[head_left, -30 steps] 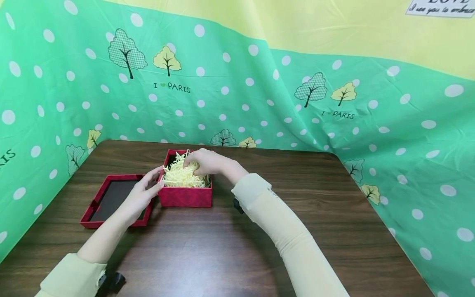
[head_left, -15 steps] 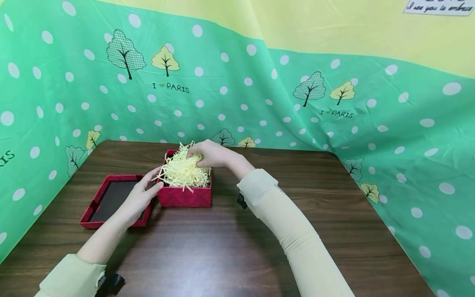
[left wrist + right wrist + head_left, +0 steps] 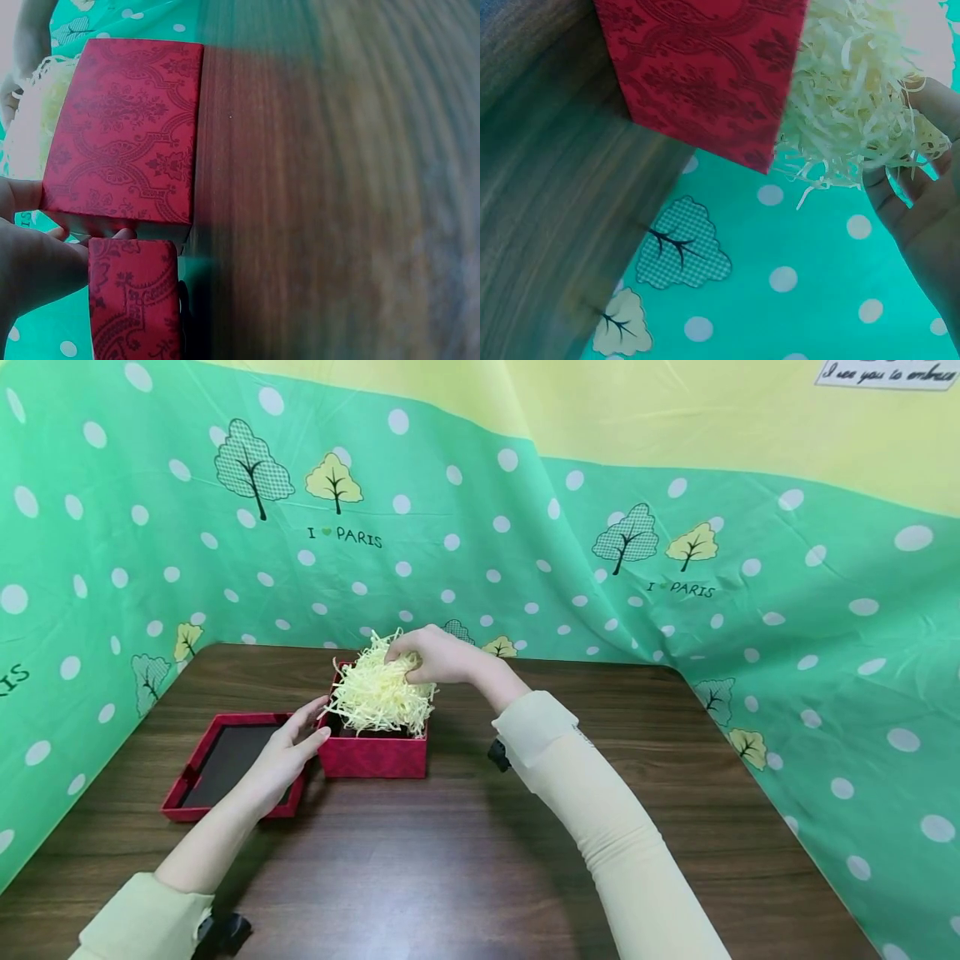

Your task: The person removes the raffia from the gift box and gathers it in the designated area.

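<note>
An open red patterned gift box (image 3: 375,759) stands on the table toward the back. My right hand (image 3: 442,657) pinches a fluffy clump of pale yellow paper shred (image 3: 381,689) from above; the clump rises over the box, and a dark gap shows beneath its front edge. In the right wrist view the shred (image 3: 847,112) bulges past the box rim, fingers and thumb around its edge. My left hand (image 3: 279,762) touches the left side of the box with extended fingers, its thumb at the front corner. The left wrist view shows that thumb (image 3: 21,196) against the box edge (image 3: 124,135).
Left of the box lies its red lid (image 3: 232,764), dark inside facing up, partly behind my left forearm. The brown wooden table (image 3: 600,793) runs back to a green dotted curtain (image 3: 510,568) that hangs behind and along both sides.
My right hand has risen and shifted slightly right, lifting the paper shred up out of the box; the gap below it has appeared. The left hand, box and lid have stayed put.
</note>
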